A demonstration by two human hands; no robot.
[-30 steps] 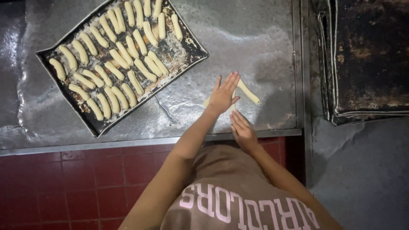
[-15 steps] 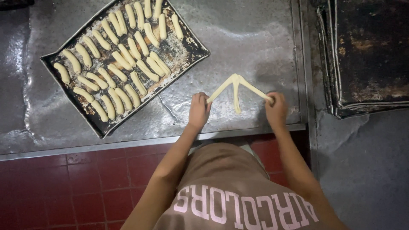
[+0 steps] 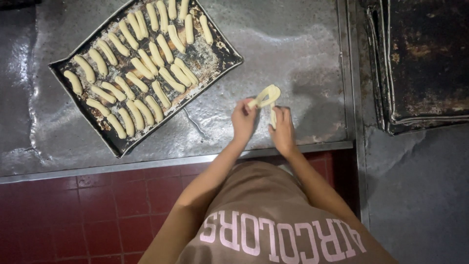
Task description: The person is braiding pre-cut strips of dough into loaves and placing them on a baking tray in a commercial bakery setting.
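Where both hands' fingers (image 3: 253, 104) pinch, the dough strip (image 3: 268, 96) loops beyond.

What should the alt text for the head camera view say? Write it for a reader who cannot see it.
Seen from above, a person's left hand and right hand fold a thin rope of dough into a loop on a floured metal table. To the left lies a dark baking tray filled with short dough sticks; stacked empty trays sit at right.

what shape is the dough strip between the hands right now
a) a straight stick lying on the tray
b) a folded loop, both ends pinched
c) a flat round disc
b: the left hand and right hand each pinch an end of the dough strip, which bends into a loop above the metal table.
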